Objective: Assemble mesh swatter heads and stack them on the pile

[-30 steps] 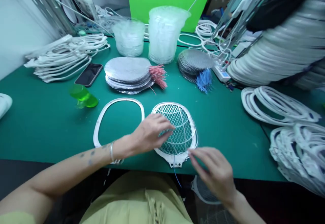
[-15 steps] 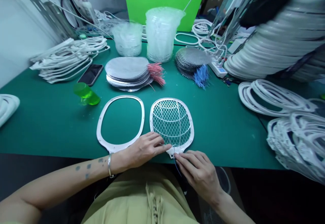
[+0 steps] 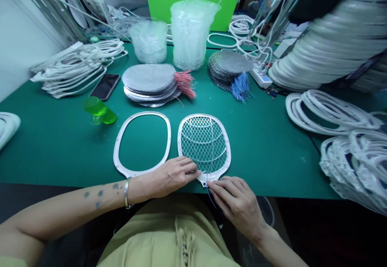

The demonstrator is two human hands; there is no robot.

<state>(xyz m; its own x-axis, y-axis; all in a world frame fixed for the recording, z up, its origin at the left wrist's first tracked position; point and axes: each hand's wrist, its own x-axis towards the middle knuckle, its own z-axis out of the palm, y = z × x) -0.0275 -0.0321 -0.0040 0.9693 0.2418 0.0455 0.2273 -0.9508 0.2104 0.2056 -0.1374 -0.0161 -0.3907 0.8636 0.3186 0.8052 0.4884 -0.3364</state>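
Indoors, a green tabletop (image 3: 256,142) bears the netted frame (image 3: 204,144).

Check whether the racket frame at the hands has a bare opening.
No, a white diamond lattice spans the opening of that racket frame.

Tabletop (image 3: 266,146) bright, cool | dark beneath | view edges stretched | upper-right corner seemingly blurred

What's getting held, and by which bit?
The meshed frame, by its neck end, in left grip and right grip. Whether the blue wire's pinched, I can't tell.
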